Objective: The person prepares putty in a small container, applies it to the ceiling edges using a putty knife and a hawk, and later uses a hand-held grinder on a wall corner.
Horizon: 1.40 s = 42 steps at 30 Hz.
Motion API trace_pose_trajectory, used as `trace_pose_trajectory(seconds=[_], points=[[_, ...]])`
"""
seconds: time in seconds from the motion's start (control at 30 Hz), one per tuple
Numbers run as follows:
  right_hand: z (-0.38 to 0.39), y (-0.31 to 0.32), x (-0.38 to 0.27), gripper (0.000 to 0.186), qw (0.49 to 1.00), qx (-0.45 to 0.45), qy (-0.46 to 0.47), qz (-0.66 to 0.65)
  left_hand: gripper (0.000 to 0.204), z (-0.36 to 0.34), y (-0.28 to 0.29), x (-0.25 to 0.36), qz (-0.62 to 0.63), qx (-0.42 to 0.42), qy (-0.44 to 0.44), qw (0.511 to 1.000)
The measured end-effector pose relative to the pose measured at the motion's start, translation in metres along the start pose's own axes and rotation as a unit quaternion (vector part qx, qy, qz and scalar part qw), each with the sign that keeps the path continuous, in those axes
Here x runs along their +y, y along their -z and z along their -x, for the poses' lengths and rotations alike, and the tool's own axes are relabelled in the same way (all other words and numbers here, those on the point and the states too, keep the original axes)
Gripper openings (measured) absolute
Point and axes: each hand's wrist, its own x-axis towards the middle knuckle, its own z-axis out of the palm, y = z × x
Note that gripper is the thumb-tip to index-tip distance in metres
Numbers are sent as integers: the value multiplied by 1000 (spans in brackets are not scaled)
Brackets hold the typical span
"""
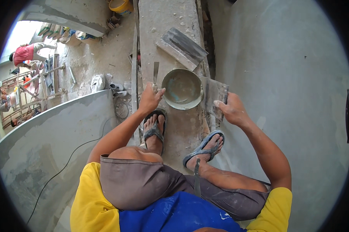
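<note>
My left hand (151,98) is closed around the handle of a putty knife (156,71), whose narrow blade points away from me, just left of a round bowl (165,82). Greyish residue coats the inside of the bowl, which rests on a plank between my hands and beyond my feet. In my right hand (234,109) is a flat rectangular plastering blade (213,94) smeared with grey, gripped at its right edge. Its left side is close against the bowl's rim; I cannot tell if they touch. Beyond the bowl lies a rectangular grey board with a dark strip (184,46).
My sandalled feet stand on the dusty plank (166,23). A smooth grey wall (282,58) rises at the right, a low curved-looking wall (66,127) with a dark cable (70,160) at the left. Farther left are scaffold frames (35,89), a person in red (24,55) and a yellow bucket (121,5).
</note>
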Motion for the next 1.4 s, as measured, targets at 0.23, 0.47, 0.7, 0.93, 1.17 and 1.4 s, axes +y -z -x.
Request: trace_pose_trajectory(seconds=[0.23,0.47,0.7,0.93,1.17,1.4], points=[[-43,-71,-28,40,987,62,66,130,33,23,-22,-14,115,47,23,992],[-50,-114,-40,37,991,67,-14,111,30,67,-7,-5,322,-24,205,924],[-80,-143,-40,26,970,109,-68,207,36,-3,15,2,20,81,-15,996],[-96,-180,-48,29,976,107,-59,178,25,-22,15,-14,308,-8,25,951],[-91,-177,-53,31,976,-60,59,199,30,-25,42,1,313,-77,116,940],[-85,-173,-41,21,941,-120,128,288,28,-35,37,-18,75,-37,2,996]])
